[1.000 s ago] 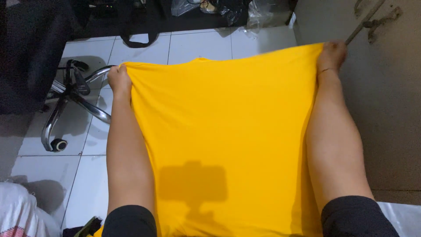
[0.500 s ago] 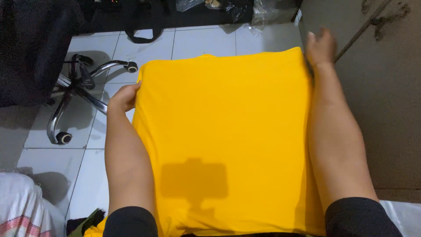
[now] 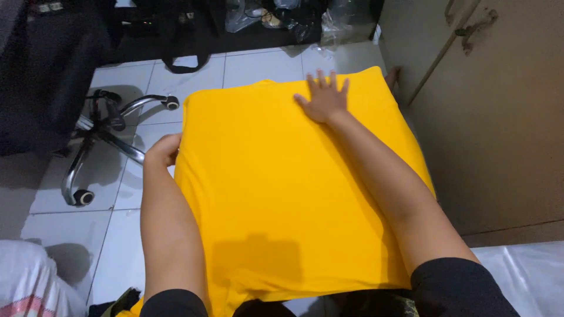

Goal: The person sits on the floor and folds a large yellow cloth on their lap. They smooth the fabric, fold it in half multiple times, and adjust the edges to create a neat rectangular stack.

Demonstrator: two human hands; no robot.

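Smoothing looked to be the step in hand: the right hand [image 3: 324,98] lay flat and open, fingers spread, on the far part of the yellow cloth [image 3: 282,194], gripping nothing, while the left hand [image 3: 163,151] was closed on the cloth's left edge. The cloth was spread over the person's lap above the white tiled floor [image 3: 126,182], beside a cabinet [image 3: 499,117]. Done well, the palm would press lightly outward while the left hand held the edge taut and straight.
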